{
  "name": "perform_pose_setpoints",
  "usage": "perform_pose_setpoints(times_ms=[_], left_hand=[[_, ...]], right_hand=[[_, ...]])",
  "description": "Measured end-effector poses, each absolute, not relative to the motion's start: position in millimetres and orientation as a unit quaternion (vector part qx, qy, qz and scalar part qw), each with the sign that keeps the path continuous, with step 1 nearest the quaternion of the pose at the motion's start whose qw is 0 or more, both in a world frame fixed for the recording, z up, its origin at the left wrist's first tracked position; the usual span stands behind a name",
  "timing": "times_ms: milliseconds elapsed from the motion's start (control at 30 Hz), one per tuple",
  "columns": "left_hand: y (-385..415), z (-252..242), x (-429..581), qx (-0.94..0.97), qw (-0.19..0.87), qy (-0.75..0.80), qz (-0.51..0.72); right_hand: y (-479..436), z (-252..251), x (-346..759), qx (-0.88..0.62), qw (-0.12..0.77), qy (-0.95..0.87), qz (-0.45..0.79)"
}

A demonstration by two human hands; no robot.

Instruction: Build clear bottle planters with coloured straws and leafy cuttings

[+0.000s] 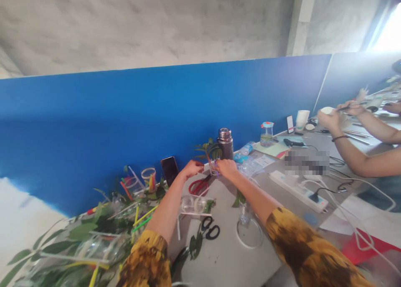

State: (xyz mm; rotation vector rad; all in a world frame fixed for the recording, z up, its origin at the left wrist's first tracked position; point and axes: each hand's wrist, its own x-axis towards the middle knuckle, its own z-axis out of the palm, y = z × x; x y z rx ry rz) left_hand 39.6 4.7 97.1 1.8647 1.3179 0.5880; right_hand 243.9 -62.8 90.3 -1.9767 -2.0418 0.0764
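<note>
Clear cup (214, 169): right hand (227, 168) at the rim, left hand (192, 168) just beside it, grip indeterminate on both. Red-handled scissors (199, 187) lie nearby on the tabletop (232, 257).

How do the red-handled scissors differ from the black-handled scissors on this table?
The red-handled scissors have red finger loops, while the black-handled scissors have black ones. The red pair lies close below the left hand, and the black pair lies nearer the person, beside a leafy sprig. The red pair's blades show, pointing toward the hands, but the black pair's are hard to make out. Both lie flat on the grey table.
</note>
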Motion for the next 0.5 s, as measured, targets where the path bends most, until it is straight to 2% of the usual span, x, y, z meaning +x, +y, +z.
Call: perform_pose_setpoints(times_ms=[233,400,500], left_hand=[[-25,120,27,0.708,0.400,0.534,0.232],[-41,120,1,0.698,0.328,0.587,0.247],[-56,117,-17,0.697,0.279,0.597,0.284]], right_hand=[[-79,94,252,-0.688,0.182,-0.702,0.020],[-109,101,258,-0.699,0.226,-0.678,0.021],[-138,98,249,-0.662,0.249,-0.703,0.069]])
